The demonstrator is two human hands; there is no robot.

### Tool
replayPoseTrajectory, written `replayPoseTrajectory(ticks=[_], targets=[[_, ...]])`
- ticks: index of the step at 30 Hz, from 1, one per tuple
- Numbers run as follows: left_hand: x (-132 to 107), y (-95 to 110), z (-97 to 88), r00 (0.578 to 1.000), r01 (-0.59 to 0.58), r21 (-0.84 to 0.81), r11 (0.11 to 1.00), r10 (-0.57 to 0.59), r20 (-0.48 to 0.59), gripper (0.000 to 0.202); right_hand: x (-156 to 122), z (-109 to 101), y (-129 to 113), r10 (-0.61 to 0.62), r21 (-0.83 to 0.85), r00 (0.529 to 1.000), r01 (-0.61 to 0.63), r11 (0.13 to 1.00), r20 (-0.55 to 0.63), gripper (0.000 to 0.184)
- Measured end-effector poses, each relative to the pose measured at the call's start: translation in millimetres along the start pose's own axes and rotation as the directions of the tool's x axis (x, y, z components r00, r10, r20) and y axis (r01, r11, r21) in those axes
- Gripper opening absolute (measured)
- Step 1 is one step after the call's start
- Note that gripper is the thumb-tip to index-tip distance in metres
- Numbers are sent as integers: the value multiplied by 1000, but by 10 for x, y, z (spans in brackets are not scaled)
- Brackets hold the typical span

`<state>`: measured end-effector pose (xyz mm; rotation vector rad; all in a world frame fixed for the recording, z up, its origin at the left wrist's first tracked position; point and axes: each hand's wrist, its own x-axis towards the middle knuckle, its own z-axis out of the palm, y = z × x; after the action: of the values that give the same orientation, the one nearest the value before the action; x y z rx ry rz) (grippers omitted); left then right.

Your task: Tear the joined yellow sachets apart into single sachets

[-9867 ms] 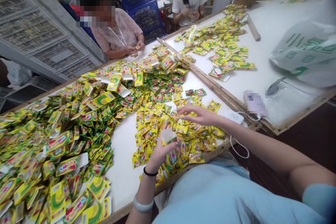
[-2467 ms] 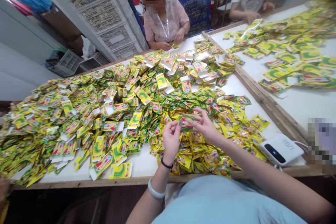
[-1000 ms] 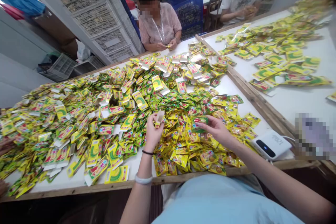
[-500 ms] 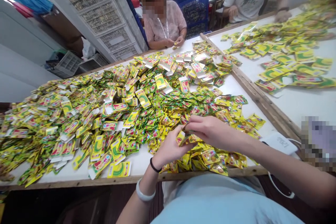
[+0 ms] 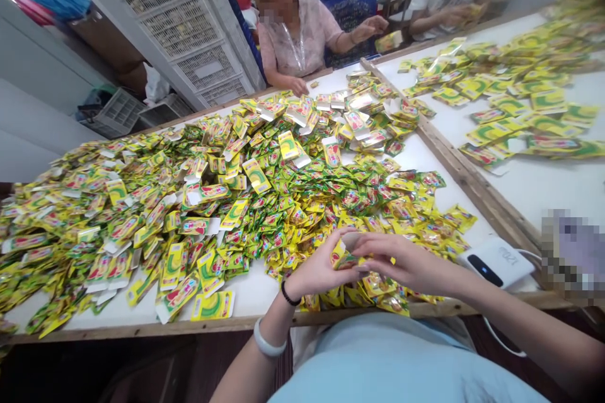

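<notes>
My left hand [image 5: 317, 271] and my right hand [image 5: 401, 259] meet just above the near edge of the white table [image 5: 258, 293]. Between them they pinch a small yellow box [image 5: 341, 253] with an open flap, and my right fingers press at its end. Under and around both hands lies a heap of yellow-green sachets [image 5: 373, 214]. Flat, unfolded yellow boxes [image 5: 215, 306] lie to the left, near the table's front edge.
A white power bank [image 5: 496, 261] with a cable sits right of my hands. A wooden rail [image 5: 466, 179] separates a second table [image 5: 543, 186] strewn with packets. Across the table sit two other people [image 5: 295, 34] handling packets. White crates [image 5: 179, 19] stand behind.
A second ago my hands were apart, the left holding a box and the right a sachet. They have since come together on the box and dropped slightly toward me.
</notes>
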<state>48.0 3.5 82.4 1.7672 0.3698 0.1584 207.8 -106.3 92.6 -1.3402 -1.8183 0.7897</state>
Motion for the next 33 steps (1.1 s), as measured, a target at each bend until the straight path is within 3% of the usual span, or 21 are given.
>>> replayPoseTrajectory(ticks=[2, 4, 5, 6, 8, 9, 10, 11, 13, 14, 15, 18, 21, 23, 26, 28, 30, 33], targets=[[39, 5, -20, 1000, -5, 23, 1000, 5, -2, 73, -61, -105, 57, 23, -67, 997, -28, 997, -71, 23], [63, -43, -141, 997, -24, 130, 991, 34, -75, 62, -166, -359, 172, 64, -190, 966, -114, 975, -249, 25], [66, -93, -239, 987, -18, 237, 971, 55, -149, 55, -226, -529, 246, 81, -269, 919, -196, 943, -386, 24], [64, -160, -355, 970, 19, 367, 930, 73, -233, 50, -283, -707, 329, 91, -345, 843, -313, 885, -530, 24], [50, -336, -597, 924, 172, 593, 787, 79, -373, 52, -350, -1003, 506, 42, -426, 629, -573, 700, -776, 26], [43, -434, -703, 911, 249, 662, 707, 60, -408, 56, -346, -1082, 595, 11, -439, 567, -649, 621, -823, 37], [41, -529, -789, 904, 305, 707, 638, 39, -426, 58, -312, -1099, 685, -9, -462, 560, -675, 576, -828, 49], [44, -616, -851, 901, 334, 733, 593, 27, -433, 58, -248, -1051, 773, -3, -507, 618, -643, 574, -787, 59], [63, -747, -911, 896, 337, 750, 569, 50, -441, 50, -53, -809, 943, 26, -606, 828, -431, 668, -560, 64], [73, -787, -918, 889, 327, 745, 581, 79, -452, 44, 62, -651, 1021, 32, -614, 911, -302, 729, -410, 63], [80, -811, -917, 876, 317, 730, 605, 108, -470, 38, 174, -497, 1090, 25, -604, 949, -220, 766, -314, 57], [59, -814, -922, 793, 300, 569, 766, 132, -595, 27, 423, -208, 1208, 3, -558, 966, -151, 816, -257, 27], [4, -777, -948, 680, 262, 330, 907, 69, -730, 26, 515, -205, 1145, -15, -514, 947, -161, 842, -322, 25], [0, -749, -935, 643, 247, 258, 934, 42, -765, 32, 534, -243, 1005, -13, -481, 922, -190, 856, -386, 27], [88, -685, -808, 641, 165, 118, 979, -16, -767, 33, 558, -216, 731, 45, -385, 887, -244, 890, -459, 30], [174, -619, -669, 665, 42, -120, 992, -117, -738, 31, 557, -158, 591, 75, -347, 899, -243, 906, -432, 28], [238, -547, -535, 701, -68, -396, 916, -238, -672, 29, 509, -119, 532, 66, -393, 932, -213, 894, -355, 21], [250, -466, -423, 755, -95, -629, 771, -356, -551, 26, 322, -124, 563, 80, -487, 967, -192, 852, -242, 20]])
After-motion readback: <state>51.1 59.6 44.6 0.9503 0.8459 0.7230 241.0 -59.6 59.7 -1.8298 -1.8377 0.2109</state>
